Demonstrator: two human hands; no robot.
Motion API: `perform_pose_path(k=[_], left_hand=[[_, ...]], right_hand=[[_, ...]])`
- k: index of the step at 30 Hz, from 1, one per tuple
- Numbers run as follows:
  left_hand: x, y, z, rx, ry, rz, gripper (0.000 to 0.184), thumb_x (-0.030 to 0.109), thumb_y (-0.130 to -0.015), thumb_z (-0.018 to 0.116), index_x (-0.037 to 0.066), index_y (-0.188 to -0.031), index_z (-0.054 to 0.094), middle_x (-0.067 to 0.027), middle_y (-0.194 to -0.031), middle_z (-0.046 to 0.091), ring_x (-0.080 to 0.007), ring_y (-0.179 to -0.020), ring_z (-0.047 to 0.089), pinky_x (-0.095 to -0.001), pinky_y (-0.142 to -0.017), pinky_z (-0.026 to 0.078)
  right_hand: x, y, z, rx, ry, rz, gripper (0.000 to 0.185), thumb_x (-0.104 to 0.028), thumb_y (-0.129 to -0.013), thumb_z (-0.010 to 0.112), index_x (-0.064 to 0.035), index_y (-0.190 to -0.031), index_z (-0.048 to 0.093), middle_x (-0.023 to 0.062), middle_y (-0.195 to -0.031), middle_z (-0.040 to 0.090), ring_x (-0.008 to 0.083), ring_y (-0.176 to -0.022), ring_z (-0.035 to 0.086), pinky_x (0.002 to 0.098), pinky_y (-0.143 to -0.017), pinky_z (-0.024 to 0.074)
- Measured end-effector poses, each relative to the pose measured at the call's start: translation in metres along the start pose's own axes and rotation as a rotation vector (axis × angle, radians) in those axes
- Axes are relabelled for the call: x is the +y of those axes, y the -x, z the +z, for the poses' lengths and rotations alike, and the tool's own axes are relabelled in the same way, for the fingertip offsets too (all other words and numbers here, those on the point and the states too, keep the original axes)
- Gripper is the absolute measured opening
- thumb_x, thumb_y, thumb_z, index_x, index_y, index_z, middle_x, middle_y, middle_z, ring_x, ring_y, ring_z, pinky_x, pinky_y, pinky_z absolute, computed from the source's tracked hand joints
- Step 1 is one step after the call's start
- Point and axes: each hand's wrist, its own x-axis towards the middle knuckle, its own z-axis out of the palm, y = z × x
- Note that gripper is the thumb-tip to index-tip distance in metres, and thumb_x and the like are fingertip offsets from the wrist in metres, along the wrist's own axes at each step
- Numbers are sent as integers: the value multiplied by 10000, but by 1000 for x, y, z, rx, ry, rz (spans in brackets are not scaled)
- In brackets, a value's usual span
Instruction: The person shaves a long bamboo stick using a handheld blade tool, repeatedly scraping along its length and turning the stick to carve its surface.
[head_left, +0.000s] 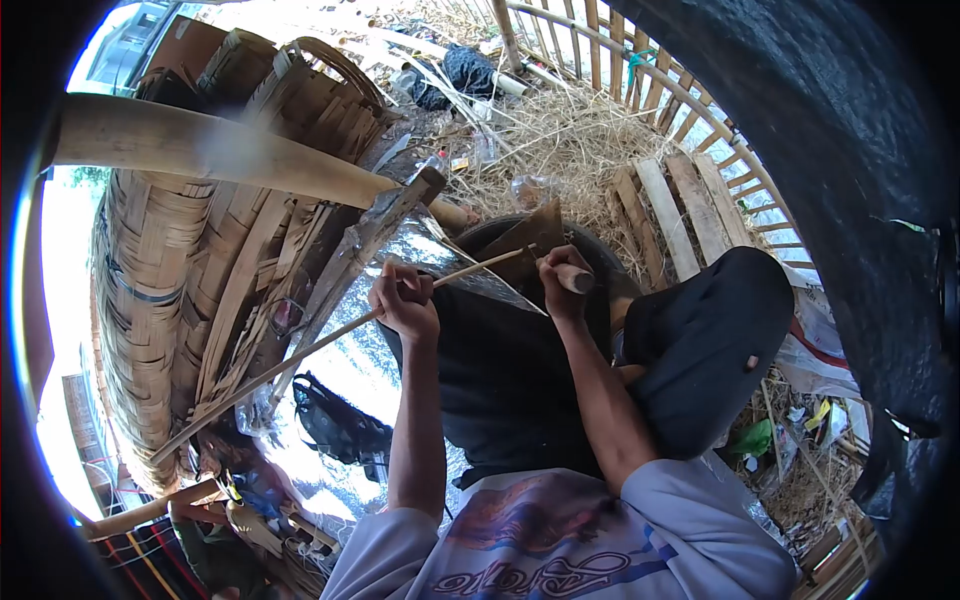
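Observation:
My left hand (405, 303) is closed around a long, thin bamboo stick (290, 362). The stick slants from the lower left up to a point just short of my other hand. My right hand (562, 285) grips the round wooden handle (575, 279) of a tool. A small dark part of that tool shows by the stick's upper end; its exact shape is too small to make out. Behind the stick's tip, a brown pointed flat piece (520, 246) stands against a dark round tub (488, 233). Both hands are above my crossed legs.
A thick bamboo pole (230, 155) crosses the upper left, above a rolled woven bamboo mat (150, 300). A black bag (340, 420) lies left of my left forearm. Wooden planks (690, 205), straw (560, 130) and a slatted bamboo fence (690, 100) are at the upper right.

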Motion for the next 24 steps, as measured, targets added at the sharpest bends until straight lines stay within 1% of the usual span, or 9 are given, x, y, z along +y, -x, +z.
perform_pose_path(k=[4, 6, 9, 12, 13, 17, 20, 22, 24], left_hand=[[1, -4, -2, -9, 9, 8, 365, 206, -926, 477, 51, -597, 442, -28, -527, 389, -66, -395, 225, -235, -386, 179], [0, -2, 0, 52, -2, 21, 374, 205, -926, 477, 50, -588, 440, -27, -521, 383, -66, -389, 230, -236, -383, 181], [-3, -7, -2, 45, 26, 6, 378, 202, -924, 479, 47, -582, 438, -31, -528, 398, -69, -383, 235, -237, -374, 187], [-2, -5, 0, 41, 0, 10, 377, 196, -923, 478, 45, -581, 434, -33, -534, 408, -68, -387, 240, -234, -371, 192], [-1, -4, 4, 45, 20, 14, 375, 191, -923, 481, 47, -580, 433, -31, -532, 406, -67, -389, 243, -233, -371, 192], [-2, -2, 8, 10, 27, 15, 365, 175, -918, 501, 52, -581, 433, -28, -529, 407, -66, -401, 266, -226, -372, 205], [-2, -3, 6, -2, 40, 10, 360, 179, -911, 514, 50, -584, 439, -27, -525, 408, -66, -399, 272, -226, -372, 213], [-2, -1, 12, 66, -19, 36, 363, 187, -911, 514, 48, -582, 446, -25, -517, 401, -65, -387, 259, -227, -371, 211], [1, -6, 11, 43, 24, 0, 368, 193, -910, 514, 46, -577, 458, -26, -515, 405, -64, -384, 258, -229, -373, 212]], right_hand=[[-7, -10, -1, 75, -52, 107, 102, 5, -727, 584, -48, -717, 498, -11, -676, 497, 69, -638, 488, 227, -604, 412], [-5, -3, 0, 85, -168, 131, 95, 6, -734, 578, -45, -723, 499, -9, -685, 500, 66, -655, 491, 225, -615, 410], [-2, -6, -3, 14, -77, 36, 84, 11, -749, 570, -39, -737, 505, -8, -683, 500, 64, -657, 485, 222, -612, 407], [-17, -12, 0, 48, -107, 121, 81, -7, -741, 576, -40, -730, 503, -5, -681, 503, 65, -657, 488, 221, -617, 409], [-17, -10, 3, 70, -104, 66, 86, -19, -737, 589, -41, -730, 506, -9, -668, 496, 65, -632, 479, 221, -597, 406], [14, -3, -2, -28, 45, -13, 77, -18, -743, 583, -43, -734, 510, -5, -659, 503, 74, -599, 479, 230, -571, 411], [-8, -10, -3, 45, 7, 105, 70, -20, -743, 575, -42, -729, 510, 2, -667, 513, 75, -619, 493, 229, -588, 418], [2, -3, -4, 53, -63, 72, 69, -21, -745, 575, -40, -728, 511, 1, -669, 513, 71, -628, 488, 228, -591, 413], [3, -7, -5, 37, -77, 54, 72, -11, -748, 567, -41, -725, 507, 1, -675, 516, 69, -642, 489, 227, -604, 411]])
